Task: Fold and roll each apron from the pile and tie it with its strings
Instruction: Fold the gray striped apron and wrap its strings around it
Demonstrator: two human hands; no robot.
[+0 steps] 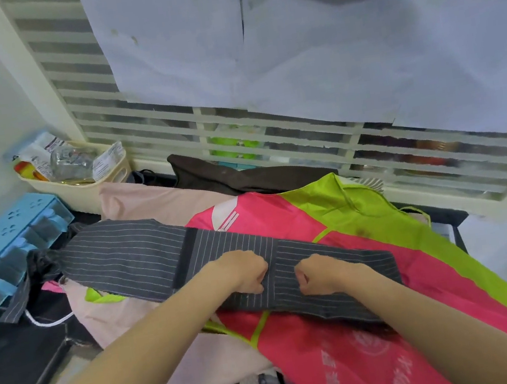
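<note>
Fingers of both hands curl under into fists on the striped apron [209, 256], the left hand [243, 271] and right hand [319, 275] close together, seemingly pinching its cloth, though the fingertips are hidden. That dark pinstriped strip, folded long and narrow, lies across the pile: a slick pink-and-green apron [371, 273] and a soft pale pink cloth [149, 203] on the dark worktop [16, 365]. Rolling could go crooked, I'd judge, since the shiny layer beneath may slide. Far left sits a cream basket [82, 186].
</note>
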